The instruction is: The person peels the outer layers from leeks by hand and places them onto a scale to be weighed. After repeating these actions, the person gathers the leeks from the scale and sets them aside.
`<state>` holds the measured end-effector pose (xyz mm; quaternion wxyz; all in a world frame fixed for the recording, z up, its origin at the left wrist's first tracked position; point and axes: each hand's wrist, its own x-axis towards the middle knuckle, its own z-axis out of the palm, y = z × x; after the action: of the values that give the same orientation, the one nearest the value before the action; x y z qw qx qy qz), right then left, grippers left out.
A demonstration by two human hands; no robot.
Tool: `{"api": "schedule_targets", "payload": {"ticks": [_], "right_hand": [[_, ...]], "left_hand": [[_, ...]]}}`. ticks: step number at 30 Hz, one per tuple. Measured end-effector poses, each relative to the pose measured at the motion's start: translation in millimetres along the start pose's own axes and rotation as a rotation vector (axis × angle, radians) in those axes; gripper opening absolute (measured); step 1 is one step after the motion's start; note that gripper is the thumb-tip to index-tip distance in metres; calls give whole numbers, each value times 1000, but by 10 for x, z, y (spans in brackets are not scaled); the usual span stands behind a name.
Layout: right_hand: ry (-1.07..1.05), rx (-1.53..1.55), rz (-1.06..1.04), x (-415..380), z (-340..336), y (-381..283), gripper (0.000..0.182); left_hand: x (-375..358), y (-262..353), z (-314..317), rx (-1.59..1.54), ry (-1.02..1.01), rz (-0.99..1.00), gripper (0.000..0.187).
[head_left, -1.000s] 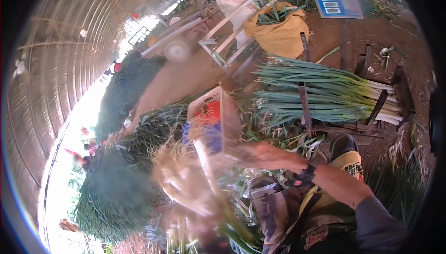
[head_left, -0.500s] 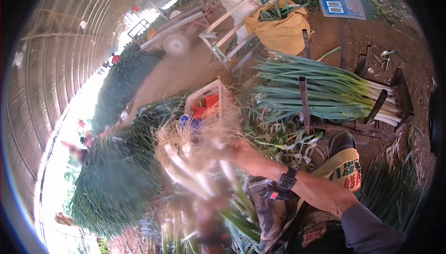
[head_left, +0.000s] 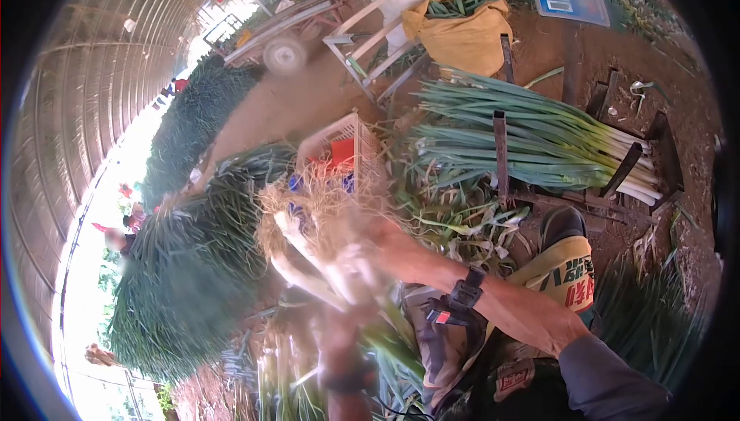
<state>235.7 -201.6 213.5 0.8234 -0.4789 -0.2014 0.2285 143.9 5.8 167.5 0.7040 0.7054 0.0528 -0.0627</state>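
Note:
A bunch of green onions (head_left: 308,278) with white stalks and long tan roots (head_left: 297,197) is held low in front of my body, roots pointing away. My left hand (head_left: 343,332), smeared by motion, is closed around the stalks from below. At the root end, my right hand (head_left: 374,240) reaches in from the right, wearing a black wrist device (head_left: 466,294); its fingers are blurred against the roots and upper stalks. Just beyond the roots stands a pale plastic crate (head_left: 358,132) with red and blue things inside.
Trimmed green onions (head_left: 524,136) lie in a metal rack (head_left: 501,159) at the right. Loose leaves (head_left: 462,217) litter the ground before it. A large green onion pile (head_left: 177,298) spreads at left. Behind are a yellow sack (head_left: 459,40), a blue scale display (head_left: 570,1) and a cart wheel (head_left: 285,55).
My right hand has moved slightly left and down, closer to my left hand along the stalks. The whole view has shifted a little.

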Motion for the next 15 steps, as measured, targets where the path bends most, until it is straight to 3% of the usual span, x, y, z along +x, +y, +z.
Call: {"api": "schedule_targets", "payload": {"ticks": [3,6,8,11,13,14,15], "right_hand": [[116,-70,85,-57,32,-62,37],[97,-55,86,-53,11,12,42],[75,-110,43,-65,28,-24,42],[57,-543,-72,-27,-1,54,46],[130,-593,-176,30,-40,204,27],[209,-448,-231,60,-38,290,14],[232,-339,-252,55,-19,258,17]], "left_hand": [[-46,82,213,-108,235,86,35],[2,-33,40,-3,190,113,29],[21,-203,-195,41,71,85,35],[35,-202,-146,39,143,141,33],[-58,164,189,178,281,127,37],[-50,128,147,226,282,108,39],[-43,87,67,274,284,90,41]]}}
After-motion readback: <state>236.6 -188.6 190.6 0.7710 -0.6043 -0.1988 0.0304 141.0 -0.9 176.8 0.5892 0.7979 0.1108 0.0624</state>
